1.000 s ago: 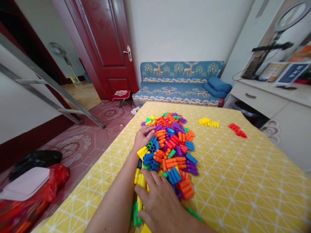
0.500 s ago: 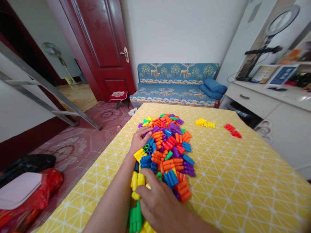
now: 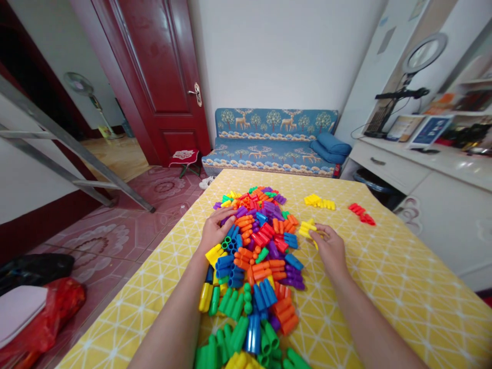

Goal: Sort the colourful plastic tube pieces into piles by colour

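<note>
A long heap of colourful plastic toy blocks (image 3: 261, 266), shaped like joined tubes in orange, blue, green, red, purple and yellow, runs down the table. My left hand (image 3: 216, 228) lies along the heap's left edge, fingers stretched out over purple and orange pieces. Right of the heap, my right hand (image 3: 328, 242) is closed on a yellow toy block (image 3: 306, 228), held just over the tabletop. Beyond it lies a small group of yellow blocks (image 3: 320, 201). Farther right is a group of red blocks (image 3: 362, 214).
A yellow patterned cloth covers the table (image 3: 384, 287). Behind stands a blue sofa (image 3: 265, 143); a white cabinet (image 3: 430, 205) is at the right. On the left are a metal ladder (image 3: 88, 159), a red stool (image 3: 184, 158) and a red plastic bag (image 3: 65, 307) on the floor.
My right hand has moved from the near end of the heap to the right and away from me, now with a yellow toy block in it. My left hand stays at the heap's edge.
</note>
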The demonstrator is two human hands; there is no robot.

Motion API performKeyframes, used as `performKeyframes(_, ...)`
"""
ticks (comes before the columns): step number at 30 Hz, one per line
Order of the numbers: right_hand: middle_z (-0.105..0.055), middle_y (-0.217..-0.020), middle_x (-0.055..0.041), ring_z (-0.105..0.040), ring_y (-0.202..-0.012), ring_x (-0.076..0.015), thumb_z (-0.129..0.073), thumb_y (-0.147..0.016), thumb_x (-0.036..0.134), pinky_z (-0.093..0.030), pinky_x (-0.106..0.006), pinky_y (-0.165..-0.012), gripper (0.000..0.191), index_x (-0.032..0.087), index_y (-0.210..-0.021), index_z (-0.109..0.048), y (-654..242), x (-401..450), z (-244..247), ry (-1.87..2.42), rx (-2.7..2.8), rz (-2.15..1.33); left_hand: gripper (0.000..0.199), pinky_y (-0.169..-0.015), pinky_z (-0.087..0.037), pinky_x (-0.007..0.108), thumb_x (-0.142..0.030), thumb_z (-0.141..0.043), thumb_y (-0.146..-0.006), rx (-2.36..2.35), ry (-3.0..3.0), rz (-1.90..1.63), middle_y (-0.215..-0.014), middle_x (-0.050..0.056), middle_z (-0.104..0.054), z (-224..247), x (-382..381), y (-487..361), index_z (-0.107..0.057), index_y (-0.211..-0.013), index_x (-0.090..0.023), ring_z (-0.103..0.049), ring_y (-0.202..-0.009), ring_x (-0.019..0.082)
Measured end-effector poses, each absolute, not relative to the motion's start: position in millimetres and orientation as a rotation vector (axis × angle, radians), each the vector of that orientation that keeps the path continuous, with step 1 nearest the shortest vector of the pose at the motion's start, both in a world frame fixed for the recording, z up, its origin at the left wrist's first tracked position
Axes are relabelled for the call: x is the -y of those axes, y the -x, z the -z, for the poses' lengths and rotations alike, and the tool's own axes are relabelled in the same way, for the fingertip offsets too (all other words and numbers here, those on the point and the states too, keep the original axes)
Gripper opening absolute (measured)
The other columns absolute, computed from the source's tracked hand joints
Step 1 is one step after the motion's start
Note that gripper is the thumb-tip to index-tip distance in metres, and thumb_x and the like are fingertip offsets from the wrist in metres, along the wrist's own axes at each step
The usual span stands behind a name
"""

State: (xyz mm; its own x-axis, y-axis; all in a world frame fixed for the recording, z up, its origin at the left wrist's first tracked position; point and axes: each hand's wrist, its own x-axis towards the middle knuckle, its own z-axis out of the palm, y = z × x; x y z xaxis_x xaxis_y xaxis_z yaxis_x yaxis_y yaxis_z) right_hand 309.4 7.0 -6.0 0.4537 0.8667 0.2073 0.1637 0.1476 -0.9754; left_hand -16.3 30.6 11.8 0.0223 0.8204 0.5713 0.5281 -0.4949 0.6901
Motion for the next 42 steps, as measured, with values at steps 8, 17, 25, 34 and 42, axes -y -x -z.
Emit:
performKeyframes(8,-0.071,-0.093,-0.0036,-0.063,-0.076,-0.0198,-0.070,-0.056,0.031,-0.049,-0.030,-0.066,0.022,0.019,-0.074,-0.066,-298,4,5,1.183,0.974,-0.991,0.031,-0.106,-0.043,0.045,-0.041,-0.058,-0.087,-1.404,-2.007,-1.445,-0.118,0.008,-0.070,-9,-32,19,-0.074,-0.106,-0.023,-0.061,-0.115,0.025)
performKeyframes(17,-0.060,-0.063,0.0047,-0.054,-0.059,-0.0142,-0.065,-0.064,0.035,-0.041,-0.024,-0.054,0.020,0.021,-0.077,-0.061,-305,2,13,1.220,0.973,-0.915,0.030,-0.106,-0.043,0.044,-0.039,-0.059,-0.087,-1.391,-2.010,-1.449,-0.118,0.008,-0.070,-9,-32,18,-0.074,-0.106,-0.022,-0.061,-0.115,0.025)
performKeyframes(25,-0.063,-0.065,0.0041,-0.060,-0.055,-0.0158,-0.067,-0.064,0.037,-0.046,-0.025,-0.053,0.028,0.021,-0.084,-0.057,-303,4,10,1.204,0.909,-0.927,0.031,-0.107,-0.043,0.046,-0.040,-0.058,-0.087,-1.377,-2.002,-1.453,-0.118,0.009,-0.070,-8,-33,18,-0.074,-0.106,-0.021,-0.061,-0.116,0.025)
performKeyframes(34,-0.068,-0.069,-0.0039,-0.061,-0.059,-0.0197,-0.057,-0.075,0.046,-0.045,-0.030,-0.058,0.034,0.019,-0.095,-0.063,-345,-7,9,1.742,1.108,-0.327,0.031,-0.107,-0.043,0.046,-0.040,-0.058,-0.087,-1.364,-2.020,-1.459,-0.119,0.009,-0.069,-7,-34,19,-0.073,-0.107,-0.022,-0.060,-0.117,0.025)
performKeyframes(42,-0.065,-0.109,-0.0074,-0.062,-0.080,-0.0199,-0.053,-0.078,0.033,-0.044,-0.030,-0.067,0.034,0.023,-0.107,-0.067,-354,-3,6,1.989,1.426,0.042,0.031,-0.107,-0.043,0.045,-0.040,-0.058,-0.087,-1.370,-2.003,-1.455,-0.118,0.008,-0.070,-7,-33,19,-0.074,-0.106,-0.022,-0.060,-0.117,0.025)
